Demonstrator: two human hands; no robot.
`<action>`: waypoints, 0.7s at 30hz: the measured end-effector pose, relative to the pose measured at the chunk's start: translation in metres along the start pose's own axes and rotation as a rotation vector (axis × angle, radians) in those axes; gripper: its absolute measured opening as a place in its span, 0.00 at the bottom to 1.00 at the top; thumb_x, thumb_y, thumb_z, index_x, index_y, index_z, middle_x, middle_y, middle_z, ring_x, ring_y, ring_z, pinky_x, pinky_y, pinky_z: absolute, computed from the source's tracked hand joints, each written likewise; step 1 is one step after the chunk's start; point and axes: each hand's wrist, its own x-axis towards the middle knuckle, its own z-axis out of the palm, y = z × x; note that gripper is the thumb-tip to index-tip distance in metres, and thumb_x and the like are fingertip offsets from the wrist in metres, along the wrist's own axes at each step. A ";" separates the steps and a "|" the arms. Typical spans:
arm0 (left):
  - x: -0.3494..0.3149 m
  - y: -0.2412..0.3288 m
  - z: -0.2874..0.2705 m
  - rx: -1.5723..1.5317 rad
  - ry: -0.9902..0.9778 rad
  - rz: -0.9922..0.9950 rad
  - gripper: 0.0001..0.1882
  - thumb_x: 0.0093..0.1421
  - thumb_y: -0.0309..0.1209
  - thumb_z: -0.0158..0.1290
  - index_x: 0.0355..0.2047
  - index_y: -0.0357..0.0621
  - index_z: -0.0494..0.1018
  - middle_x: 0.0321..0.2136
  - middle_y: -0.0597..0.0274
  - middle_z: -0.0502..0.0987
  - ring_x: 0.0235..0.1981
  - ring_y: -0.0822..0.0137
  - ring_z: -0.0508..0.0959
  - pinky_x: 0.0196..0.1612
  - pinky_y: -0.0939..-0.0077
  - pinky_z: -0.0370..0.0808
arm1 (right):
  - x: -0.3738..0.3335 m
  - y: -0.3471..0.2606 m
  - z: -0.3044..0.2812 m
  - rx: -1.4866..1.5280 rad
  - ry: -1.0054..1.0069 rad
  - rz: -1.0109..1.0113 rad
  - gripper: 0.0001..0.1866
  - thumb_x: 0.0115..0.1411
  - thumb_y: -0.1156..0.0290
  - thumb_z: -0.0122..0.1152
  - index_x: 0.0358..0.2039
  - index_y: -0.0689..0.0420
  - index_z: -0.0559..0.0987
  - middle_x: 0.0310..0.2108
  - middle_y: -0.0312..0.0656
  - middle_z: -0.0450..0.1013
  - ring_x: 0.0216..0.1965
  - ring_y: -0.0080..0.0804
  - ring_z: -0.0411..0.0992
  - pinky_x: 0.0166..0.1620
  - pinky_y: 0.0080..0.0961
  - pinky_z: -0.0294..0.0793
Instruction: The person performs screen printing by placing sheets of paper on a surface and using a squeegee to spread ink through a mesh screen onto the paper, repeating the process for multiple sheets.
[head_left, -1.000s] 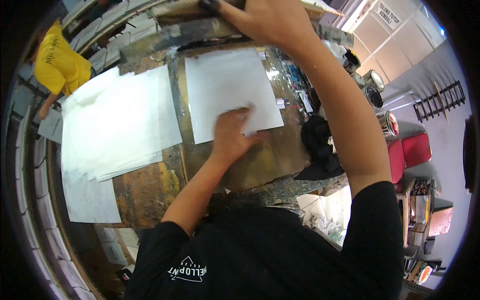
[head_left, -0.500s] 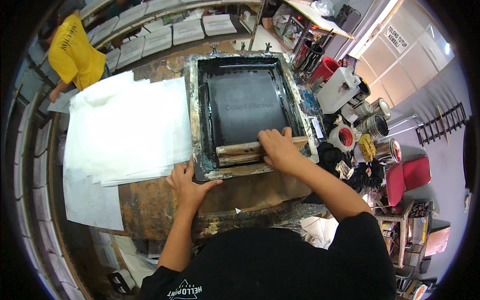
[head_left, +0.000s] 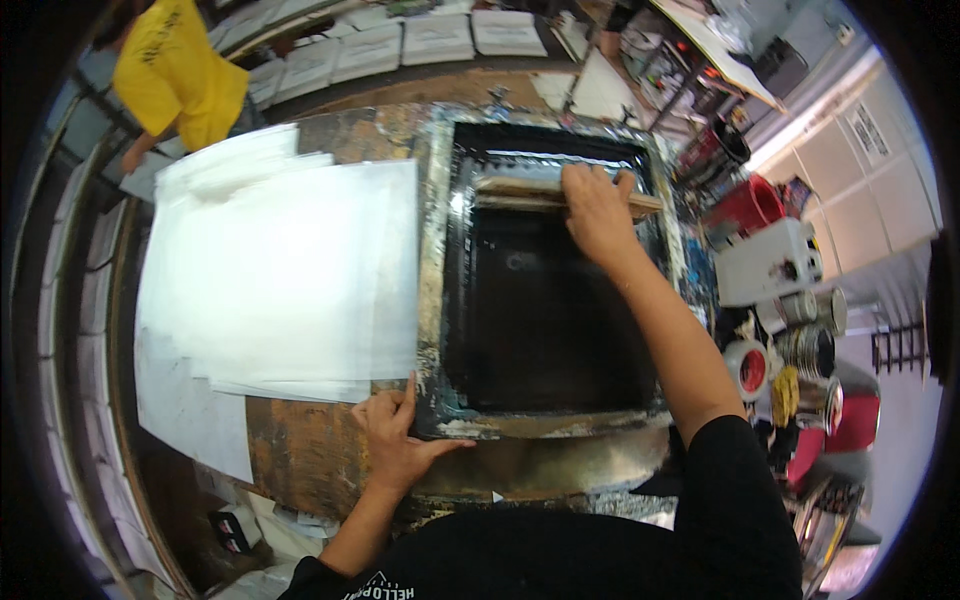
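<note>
Right hand grips squeegee over black ink

Seen from the head camera, the right hand's fingers close over a wooden squeegee, which juts out on both sides of them near the far end of a paint-crusted frame. Glossy ink spreads inside the frame, on the near side of those fingers. The left hand sits empty at the frame's near-left corner, thumb and forefinger spread wide, apparently touching its edges. Just left of that forefinger lies a stack of white paper; beyond it, a person in a yellow shirt stands near shelves. With one hand gripping mid-bar, a tilt could leave the ink uneven; a weak brace at the corner could let the frame slip; an inky fingertip brushing the stack could smudge a sheet.
</note>
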 end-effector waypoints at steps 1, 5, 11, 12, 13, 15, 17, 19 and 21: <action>-0.001 -0.002 0.002 -0.032 0.012 0.003 0.65 0.34 0.73 0.68 0.66 0.40 0.72 0.35 0.62 0.71 0.41 0.60 0.69 0.51 0.59 0.57 | 0.014 0.008 0.005 -0.021 -0.007 -0.010 0.29 0.47 0.75 0.72 0.48 0.53 0.69 0.43 0.40 0.70 0.50 0.43 0.70 0.54 0.53 0.60; -0.003 -0.002 0.001 -0.035 0.045 0.016 0.65 0.34 0.72 0.69 0.66 0.40 0.73 0.37 0.62 0.72 0.42 0.61 0.71 0.52 0.59 0.58 | 0.037 0.025 0.008 -0.007 -0.108 -0.030 0.30 0.48 0.74 0.72 0.50 0.53 0.68 0.45 0.41 0.71 0.51 0.43 0.70 0.54 0.53 0.61; -0.010 -0.003 0.006 -0.144 0.077 -0.002 0.64 0.38 0.68 0.71 0.68 0.37 0.69 0.40 0.59 0.75 0.43 0.60 0.73 0.51 0.62 0.61 | -0.050 -0.025 -0.087 0.182 -0.417 -0.049 0.36 0.52 0.69 0.71 0.61 0.55 0.67 0.53 0.49 0.73 0.55 0.50 0.72 0.56 0.61 0.61; -0.009 -0.004 0.009 -0.198 0.073 -0.001 0.64 0.38 0.65 0.73 0.68 0.36 0.68 0.40 0.58 0.76 0.43 0.59 0.73 0.51 0.62 0.62 | -0.078 -0.042 -0.116 0.202 -0.410 -0.047 0.33 0.51 0.70 0.72 0.56 0.56 0.68 0.51 0.47 0.73 0.55 0.50 0.71 0.57 0.58 0.61; -0.005 -0.003 0.009 -0.242 0.071 0.004 0.63 0.39 0.63 0.74 0.69 0.35 0.67 0.40 0.57 0.77 0.43 0.59 0.74 0.52 0.62 0.64 | -0.105 -0.055 -0.140 0.189 -0.342 -0.101 0.31 0.49 0.70 0.73 0.53 0.56 0.69 0.48 0.45 0.73 0.54 0.48 0.71 0.57 0.55 0.61; -0.002 0.013 0.006 -0.424 0.166 -0.031 0.62 0.40 0.57 0.77 0.69 0.34 0.66 0.42 0.54 0.78 0.41 0.56 0.75 0.53 0.60 0.68 | -0.135 -0.081 -0.174 0.132 -0.366 -0.038 0.28 0.48 0.71 0.73 0.49 0.54 0.71 0.44 0.43 0.71 0.52 0.45 0.70 0.57 0.53 0.61; 0.007 0.024 -0.001 -0.652 0.213 -0.072 0.61 0.42 0.51 0.79 0.70 0.31 0.64 0.46 0.52 0.79 0.40 0.57 0.76 0.54 0.61 0.71 | -0.143 -0.095 -0.201 0.111 -0.311 0.022 0.26 0.49 0.70 0.73 0.48 0.54 0.72 0.43 0.43 0.71 0.51 0.45 0.70 0.57 0.54 0.61; 0.023 0.050 -0.027 -0.908 0.254 -0.099 0.61 0.44 0.49 0.80 0.70 0.30 0.62 0.51 0.51 0.77 0.42 0.61 0.77 0.52 0.64 0.74 | -0.140 -0.103 -0.229 0.111 -0.192 0.065 0.27 0.48 0.68 0.74 0.47 0.53 0.72 0.43 0.43 0.70 0.51 0.44 0.69 0.57 0.55 0.61; 0.043 0.065 -0.049 -1.038 0.331 -0.071 0.60 0.48 0.45 0.79 0.72 0.30 0.58 0.57 0.51 0.76 0.45 0.64 0.77 0.50 0.68 0.75 | -0.122 -0.105 -0.246 0.070 -0.039 0.083 0.27 0.47 0.64 0.75 0.46 0.53 0.73 0.43 0.43 0.69 0.51 0.44 0.68 0.58 0.55 0.60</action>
